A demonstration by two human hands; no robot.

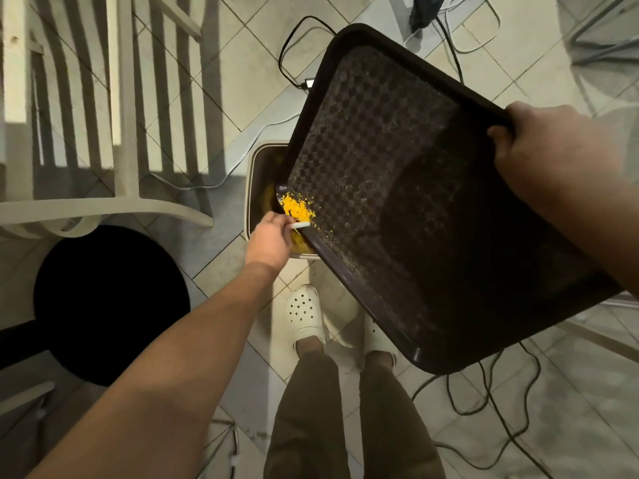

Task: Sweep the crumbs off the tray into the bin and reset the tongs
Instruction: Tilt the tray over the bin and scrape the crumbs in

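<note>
My left hand (271, 236) pinches a small pale tool (300, 225), too small for me to say whether it is a brush or a scraper, with its tip at the tray's lowest corner. The yellow crumbs (298, 206) are heaped right there, against the raised rim. My right hand (539, 160) grips the far edge of the tray (397, 188), thumb over the rim, holding it tilted down toward the bin (260, 174), whose opening sits under that low corner.

The risk, as I judge it, is at that corner. Only part of the bin's mouth shows beyond the tray, so a hard flick could send crumbs past its edge onto the tiled floor (214, 98). The rim may also trap crumbs, and fine specks cling across the patterned surface. One hand carries the whole tray; if my grip slips, it drops. I cannot see the tongs.
</note>
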